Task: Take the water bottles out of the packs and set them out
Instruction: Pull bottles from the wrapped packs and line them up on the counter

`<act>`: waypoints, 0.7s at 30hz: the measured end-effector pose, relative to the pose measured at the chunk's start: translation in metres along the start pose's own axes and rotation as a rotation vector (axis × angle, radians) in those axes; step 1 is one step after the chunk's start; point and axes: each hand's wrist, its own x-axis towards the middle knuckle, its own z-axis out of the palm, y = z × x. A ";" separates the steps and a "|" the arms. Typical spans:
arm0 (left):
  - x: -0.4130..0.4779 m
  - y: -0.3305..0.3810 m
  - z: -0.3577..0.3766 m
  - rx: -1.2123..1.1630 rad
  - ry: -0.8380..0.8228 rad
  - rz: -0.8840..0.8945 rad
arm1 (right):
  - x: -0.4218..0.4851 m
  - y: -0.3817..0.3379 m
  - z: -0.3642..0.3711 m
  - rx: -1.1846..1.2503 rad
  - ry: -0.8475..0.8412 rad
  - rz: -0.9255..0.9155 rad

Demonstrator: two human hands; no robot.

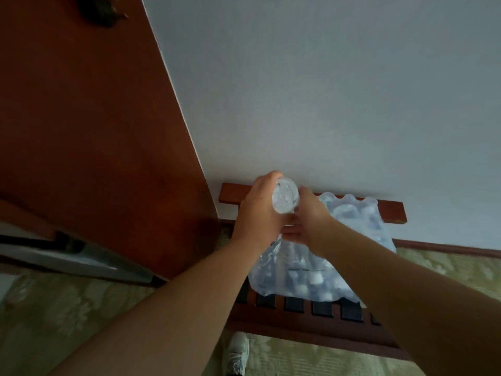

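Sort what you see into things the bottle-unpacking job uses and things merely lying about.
Job: water bottle, held by left hand and right hand; plastic-wrapped pack.
Lying about: wooden rack under the pack; shoe; door; carpet.

This is looking like a home or hotel room: patterned green carpet [67, 321] is covering the bottom, a slatted wooden rack [298, 322] is standing against the white wall [325, 90]

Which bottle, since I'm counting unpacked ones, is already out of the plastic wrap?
The bottle held between the left hand and right hand, end toward the camera; the others sit inside the plastic pack on the wooden rack.
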 end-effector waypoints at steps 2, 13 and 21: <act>-0.011 0.015 -0.011 -0.004 -0.005 0.035 | -0.017 -0.007 -0.003 0.096 -0.045 -0.007; -0.047 0.127 -0.105 -0.599 0.061 -0.176 | -0.136 -0.038 -0.005 0.276 -0.098 -0.225; -0.057 0.168 -0.169 -0.710 0.061 -0.329 | -0.232 -0.065 0.006 0.343 -0.236 -0.518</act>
